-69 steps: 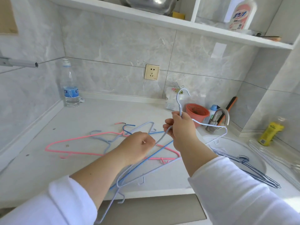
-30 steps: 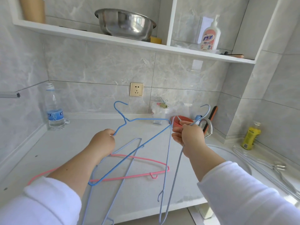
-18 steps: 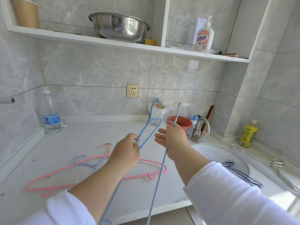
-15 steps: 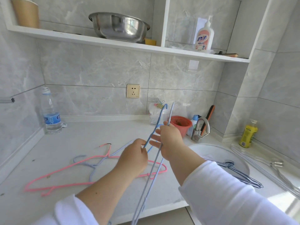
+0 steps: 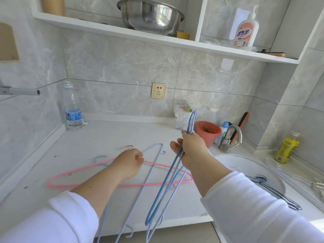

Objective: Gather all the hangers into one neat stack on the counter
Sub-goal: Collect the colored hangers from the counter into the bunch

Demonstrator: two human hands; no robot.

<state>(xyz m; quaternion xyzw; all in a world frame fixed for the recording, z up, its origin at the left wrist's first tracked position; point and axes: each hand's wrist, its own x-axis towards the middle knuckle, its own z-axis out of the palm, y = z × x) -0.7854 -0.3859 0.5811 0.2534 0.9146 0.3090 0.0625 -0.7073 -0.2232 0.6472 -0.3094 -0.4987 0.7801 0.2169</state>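
Observation:
My right hand [image 5: 192,148] is shut on two hangers, a blue hanger [image 5: 166,183] and a pale blue one [image 5: 172,193]. They are held together edge-on above the counter [image 5: 98,137], hooks up. My left hand [image 5: 129,162] is low over the counter, fingers closed on the side wire of another pale blue hanger [image 5: 152,149] lying there. A pink hanger [image 5: 50,184] lies flat beneath it, and a further pale hook [image 5: 100,157] shows under the pink one. Several dark blue hangers [image 5: 263,181] rest in the white sink basin [image 5: 245,162]. Silvery hangers [image 5: 289,181] lie at the right.
A faucet [image 5: 231,137], a red pot [image 5: 207,131] and a clipped white bag [image 5: 182,118] stand behind my right hand. A water bottle [image 5: 72,111] is in the back left corner, a yellow bottle [image 5: 286,149] at far right. A shelf carries a steel bowl [image 5: 150,14].
My left hand has let go of the blue hanger and dropped to the pale hanger on the counter. My right hand now holds both raised hangers alone.

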